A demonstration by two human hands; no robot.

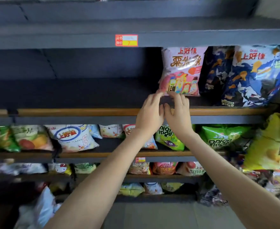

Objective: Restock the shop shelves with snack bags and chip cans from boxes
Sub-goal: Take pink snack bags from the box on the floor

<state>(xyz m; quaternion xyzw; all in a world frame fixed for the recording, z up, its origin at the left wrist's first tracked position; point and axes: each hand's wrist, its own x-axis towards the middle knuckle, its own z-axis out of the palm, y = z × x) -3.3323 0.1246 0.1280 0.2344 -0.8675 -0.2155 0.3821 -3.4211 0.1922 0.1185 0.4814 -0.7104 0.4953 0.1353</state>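
The pink foil snack bag (180, 71) stands upright on the dark metal shelf with a wooden front rail (78, 112), at 12 o'clock from both hands. The left hand (150, 113) and right hand (178, 113) touch the bag's lower edge with nearly straight fingers; neither grips it.

At the bag's 3 o'clock are two blue-and-white snack bags (258, 75), the nearer just beside it. At 11 o'clock is one red-and-yellow price tag (126, 40). At 6 o'clock, one shelf down, are two green onion-ring bags (223, 138), the left one partly covered by the right forearm.

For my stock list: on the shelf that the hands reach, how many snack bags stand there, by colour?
Pink glossy plastic snack bag: 1
Blue glossy plastic snack bags: 2
Total: 3
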